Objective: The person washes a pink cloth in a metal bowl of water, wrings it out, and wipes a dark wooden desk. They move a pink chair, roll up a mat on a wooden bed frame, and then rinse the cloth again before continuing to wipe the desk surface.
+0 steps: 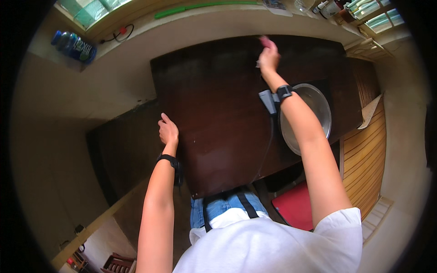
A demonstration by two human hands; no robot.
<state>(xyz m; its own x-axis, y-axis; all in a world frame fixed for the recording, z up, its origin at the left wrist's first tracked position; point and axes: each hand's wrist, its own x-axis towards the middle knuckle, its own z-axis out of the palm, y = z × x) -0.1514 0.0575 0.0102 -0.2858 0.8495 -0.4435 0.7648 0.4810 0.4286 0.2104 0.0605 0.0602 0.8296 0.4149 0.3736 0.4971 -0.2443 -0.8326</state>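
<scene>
My right hand [269, 58] reaches over the far part of a dark wooden table [218, 119]. Its fingers are closed around a pink item, apparently a cloth [265, 41], blurred and mostly covered by the hand. At the table's left edge is my left hand [168, 130], thumb pointing away from me and fingers curled; whether they grip the edge is hidden. Under my right forearm stands a round metal basin [328, 114], partly covered by the arm. Beside the basin lies a grey oblong device [268, 101] with a thin cord [268, 150] trailing toward me.
A plastic bottle [75, 47] stands on the ledge at the left. A long green stick [191, 7] lies along the window sill, with small bottles [324, 7] farther right. A red seat [295, 206] is below the table's near edge, beside a slatted wooden surface [365, 153].
</scene>
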